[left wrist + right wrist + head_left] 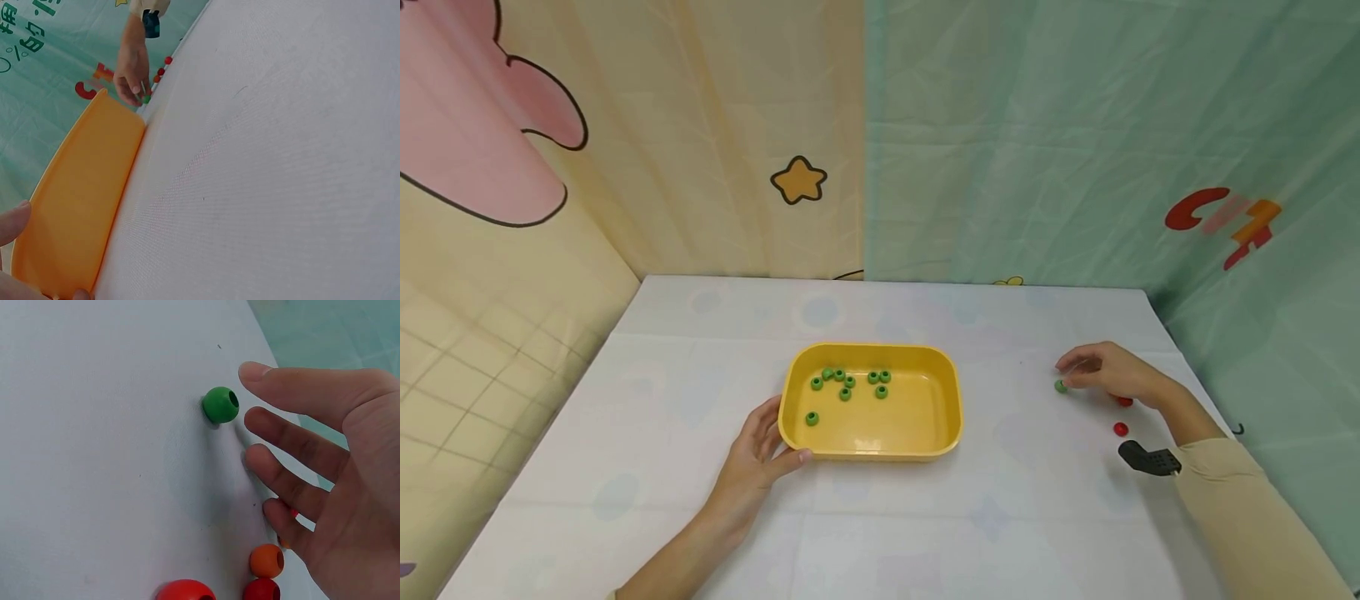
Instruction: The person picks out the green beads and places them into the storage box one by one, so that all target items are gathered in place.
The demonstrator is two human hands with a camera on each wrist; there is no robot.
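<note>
My left hand (752, 454) holds the left end of a yellow tray (917, 446), thumb along its front side and fingers round the left wall. Several green beads (846, 394) lie inside, mostly toward the back left. On the right of the table, my right hand (1112, 371) hovers beside a single green bead (220, 405) with a hole through it. Thumb and fingers are parted, with the bead just beyond the fingertips in the right wrist view. Below that hand are an orange bead (267, 560) and red beads (186, 591), partly hidden by the hand in the head view.
A white cloth with faint prints covers the table (880, 533). Printed curtains (1000, 150) hang behind it and along both sides. A black strap end (1150, 460) sticks out from the right sleeve (1240, 492), over the table near a red bead.
</note>
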